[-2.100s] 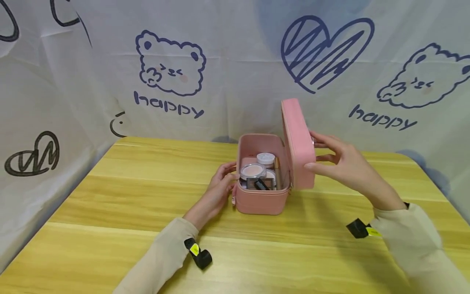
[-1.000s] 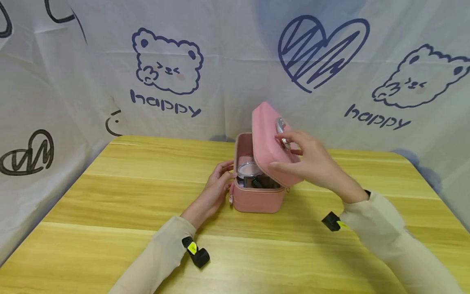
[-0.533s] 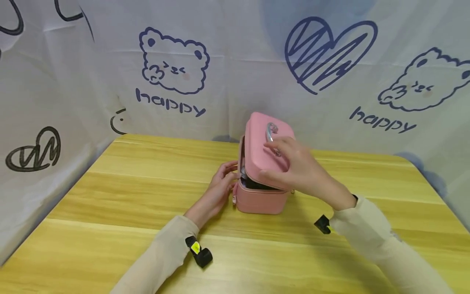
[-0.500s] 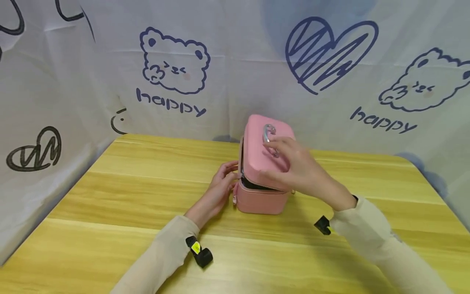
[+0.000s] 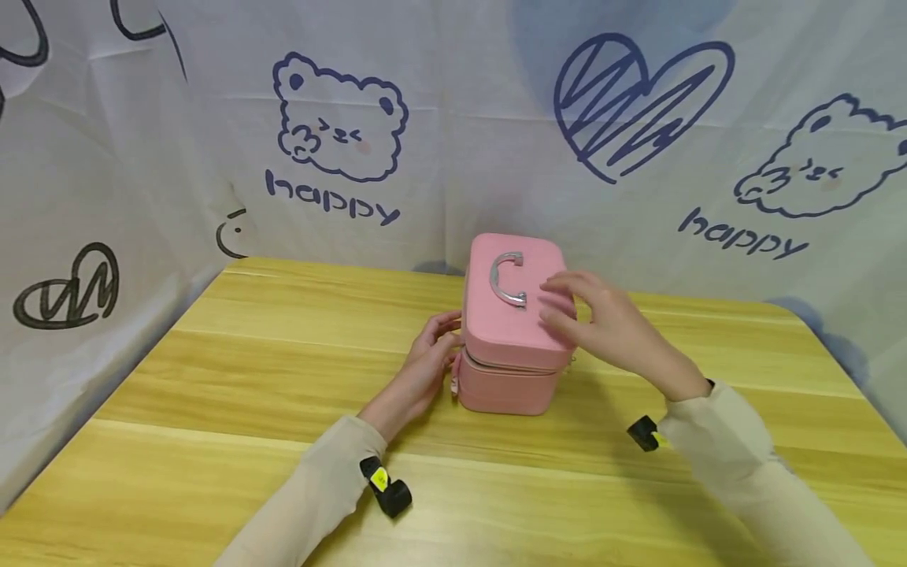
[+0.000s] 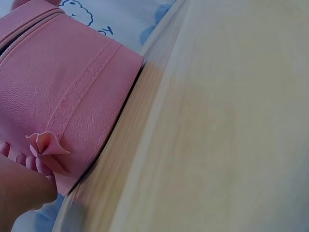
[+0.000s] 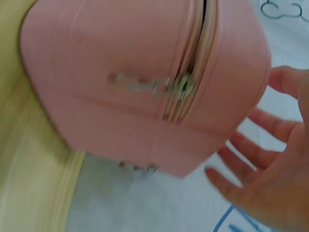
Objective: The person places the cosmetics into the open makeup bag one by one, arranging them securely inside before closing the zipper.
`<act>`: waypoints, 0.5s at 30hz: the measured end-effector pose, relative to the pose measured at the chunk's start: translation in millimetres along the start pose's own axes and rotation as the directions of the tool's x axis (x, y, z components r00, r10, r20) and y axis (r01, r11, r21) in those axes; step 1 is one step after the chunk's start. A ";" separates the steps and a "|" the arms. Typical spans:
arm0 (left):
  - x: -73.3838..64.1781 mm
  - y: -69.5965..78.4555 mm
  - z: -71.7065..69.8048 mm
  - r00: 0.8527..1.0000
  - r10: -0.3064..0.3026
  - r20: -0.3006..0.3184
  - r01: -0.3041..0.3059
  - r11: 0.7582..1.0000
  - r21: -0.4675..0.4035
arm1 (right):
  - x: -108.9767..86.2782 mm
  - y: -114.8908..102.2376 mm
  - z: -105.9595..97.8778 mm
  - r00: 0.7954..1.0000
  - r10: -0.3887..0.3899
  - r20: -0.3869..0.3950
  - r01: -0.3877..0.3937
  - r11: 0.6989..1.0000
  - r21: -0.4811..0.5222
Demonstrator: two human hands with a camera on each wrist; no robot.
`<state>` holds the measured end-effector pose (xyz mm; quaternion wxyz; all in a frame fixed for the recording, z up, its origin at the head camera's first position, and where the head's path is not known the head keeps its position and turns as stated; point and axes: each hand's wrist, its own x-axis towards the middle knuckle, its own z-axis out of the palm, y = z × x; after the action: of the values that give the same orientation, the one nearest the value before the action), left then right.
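Observation:
A pink makeup case (image 5: pixel 506 394) stands upright on the wooden table. Its lid (image 5: pixel 489 335), with a silver carrying handle (image 5: pixel 494 277), lies over the base, leaving a narrow gap along the zipper seam at the front. The left hand (image 5: pixel 425 366) rests against the case's left side, near a pink tab (image 6: pixel 46 145) in the left wrist view. Over the lid's right edge, the right hand (image 5: pixel 602 323) has its fingers spread and grips nothing. A blurred metal zipper pull (image 7: pixel 183 87) shows in the right wrist view. The contents are hidden beneath the lid.
The wooden tabletop (image 5: pixel 248 394) extends on both sides of the case. Behind it hangs a pale cloth (image 5: pixel 468 157) with bear and heart drawings. Black wrist devices (image 5: pixel 390 494) are strapped over both sleeves.
The lid has swung from standing up on the right down to the left onto the base, covering the cosmetics. The right hand followed it, then came off the handle. The left hand stayed put.

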<state>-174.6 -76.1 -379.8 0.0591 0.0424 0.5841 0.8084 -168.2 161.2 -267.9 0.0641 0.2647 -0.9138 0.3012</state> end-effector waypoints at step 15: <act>2.4 14.9 0.5 1.000 -0.007 -0.016 0.009 0.989 0.149 | -23.2 22.0 -11.2 0.976 -0.189 0.110 0.195 0.980 -0.051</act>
<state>-177.6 -79.9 -365.5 0.0545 0.0379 0.6436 0.7625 -160.4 192.9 -276.5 0.0530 0.3650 -0.8949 0.2512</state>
